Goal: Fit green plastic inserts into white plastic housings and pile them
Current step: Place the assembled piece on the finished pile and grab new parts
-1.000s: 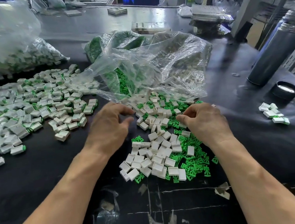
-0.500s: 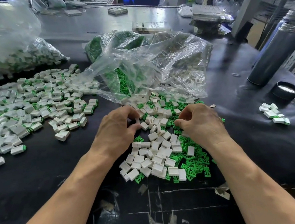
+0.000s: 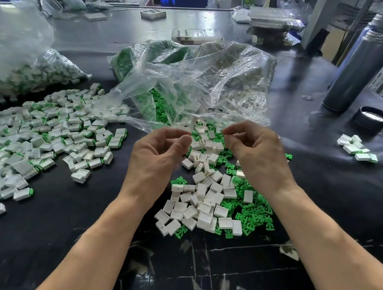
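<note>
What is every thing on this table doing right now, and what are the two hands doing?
Left hand: raised, fingers curled; contents hidden.
Right hand: raised, fingers curled; contents hidden.
Loose white housings: heaped, without inserts.
Loose green inserts: scattered, unfitted.
Assembled pile: spread at left.
Clear bag: open, spilling parts.
Black cap: off, beside flask.

My one head camera looks forward and down, close over the black table (image 3: 50,222), hands toward twelve o'clock.
</note>
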Demonstrator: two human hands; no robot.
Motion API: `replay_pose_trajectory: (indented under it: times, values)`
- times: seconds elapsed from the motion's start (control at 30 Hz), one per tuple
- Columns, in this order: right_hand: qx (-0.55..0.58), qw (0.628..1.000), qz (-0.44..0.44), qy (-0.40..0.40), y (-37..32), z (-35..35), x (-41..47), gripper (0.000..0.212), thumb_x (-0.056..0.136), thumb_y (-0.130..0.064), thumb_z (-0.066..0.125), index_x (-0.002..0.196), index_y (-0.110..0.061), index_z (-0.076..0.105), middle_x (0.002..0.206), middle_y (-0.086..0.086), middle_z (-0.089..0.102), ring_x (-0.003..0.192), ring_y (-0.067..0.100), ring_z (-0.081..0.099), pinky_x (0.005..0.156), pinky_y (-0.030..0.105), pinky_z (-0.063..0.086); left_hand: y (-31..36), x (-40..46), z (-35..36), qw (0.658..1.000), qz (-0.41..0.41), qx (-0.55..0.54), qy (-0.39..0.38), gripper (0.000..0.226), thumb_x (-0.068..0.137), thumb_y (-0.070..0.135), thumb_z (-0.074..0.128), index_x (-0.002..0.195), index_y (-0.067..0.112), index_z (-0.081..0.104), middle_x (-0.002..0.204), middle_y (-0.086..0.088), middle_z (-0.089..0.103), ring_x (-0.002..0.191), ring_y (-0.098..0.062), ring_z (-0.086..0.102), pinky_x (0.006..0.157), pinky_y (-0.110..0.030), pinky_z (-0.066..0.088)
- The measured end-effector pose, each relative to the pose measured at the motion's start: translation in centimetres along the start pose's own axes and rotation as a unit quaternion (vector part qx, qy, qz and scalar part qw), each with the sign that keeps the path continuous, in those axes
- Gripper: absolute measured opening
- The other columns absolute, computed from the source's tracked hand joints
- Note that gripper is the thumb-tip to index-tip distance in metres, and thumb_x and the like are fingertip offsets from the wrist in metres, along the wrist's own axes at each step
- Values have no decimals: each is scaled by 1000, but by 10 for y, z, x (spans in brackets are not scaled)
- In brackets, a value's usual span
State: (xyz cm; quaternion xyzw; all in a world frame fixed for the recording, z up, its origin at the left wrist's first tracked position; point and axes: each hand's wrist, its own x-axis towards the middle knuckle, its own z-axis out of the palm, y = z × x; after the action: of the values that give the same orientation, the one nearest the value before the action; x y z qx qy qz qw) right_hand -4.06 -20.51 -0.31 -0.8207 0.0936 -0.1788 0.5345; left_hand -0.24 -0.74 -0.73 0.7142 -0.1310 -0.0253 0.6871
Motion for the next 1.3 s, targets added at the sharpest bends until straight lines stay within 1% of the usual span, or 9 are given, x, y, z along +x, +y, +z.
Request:
replay_pose_trajectory:
  times: [0.1,0.17,0.23,0.37,0.6,0.9,1.07,1.23,1.3]
  values:
    - [59,998,8,-21,-1,3,-1,15,95,-15,74,100,-29,77,88,-10,76,73,0,67,71,26,57,1,1,2,995,-32,-93,2,19,78,22,78,95,12,76,76,-6,72,62,-12,60,60,-20,54]
    - [85,996,14,-36,-3,6,-2,19,94,-10,74,102,-27,77,86,-12,76,63,-5,61,63,16,51,1,1,4,991,-47,-122,6,19,75,17,78,92,10,76,74,-7,71,61,-14,60,59,-22,55]
    - [109,993,15,-46,-5,8,-2,23,93,-4,73,103,-24,77,88,-11,76,62,-2,62,58,17,53,2,1,6,989,-55,-139,6,16,77,11,77,92,7,74,75,-8,71,60,-15,60,60,-23,57]
    - [142,988,-6,-56,-10,12,-5,28,91,0,74,99,-27,76,86,-9,77,59,8,61,57,23,54,3,-1,10,987,-60,-149,-6,12,83,-2,72,93,4,72,81,-14,72,62,-17,63,62,-25,60]
    - [159,983,-46,-74,-9,16,-6,31,89,2,76,100,-27,74,86,-9,77,69,5,67,61,18,54,3,-3,13,990,-51,-128,-21,22,72,17,76,93,10,74,85,-11,74,68,-19,65,64,-28,59]
    - [79,993,-47,-73,-1,18,-8,21,87,-13,82,90,-31,70,85,-12,74,76,4,68,71,30,57,0,-3,14,989,-47,-134,-39,15,84,5,72,99,4,72,83,-6,73,70,-15,67,65,-28,60]
    - [81,993,-40,-70,-1,14,-8,21,90,-13,79,99,-31,72,88,-11,76,80,6,71,70,29,58,-1,-2,14,991,-36,-121,-39,15,86,4,72,101,2,72,88,-8,75,74,-16,68,66,-28,60]
    - [93,994,-37,-44,-1,13,-5,14,88,-15,81,91,-28,77,86,-12,77,82,5,70,76,23,53,-6,-2,14,994,-18,-101,-39,11,86,5,74,96,9,74,90,-8,75,75,-13,66,64,-23,58]
    - [112,993,-31,-37,-3,12,-4,12,87,-15,82,90,-26,77,84,-11,76,76,4,67,68,19,53,-8,-1,13,995,-16,-88,-38,10,86,7,75,95,12,75,86,-3,74,72,-11,64,64,-22,56]
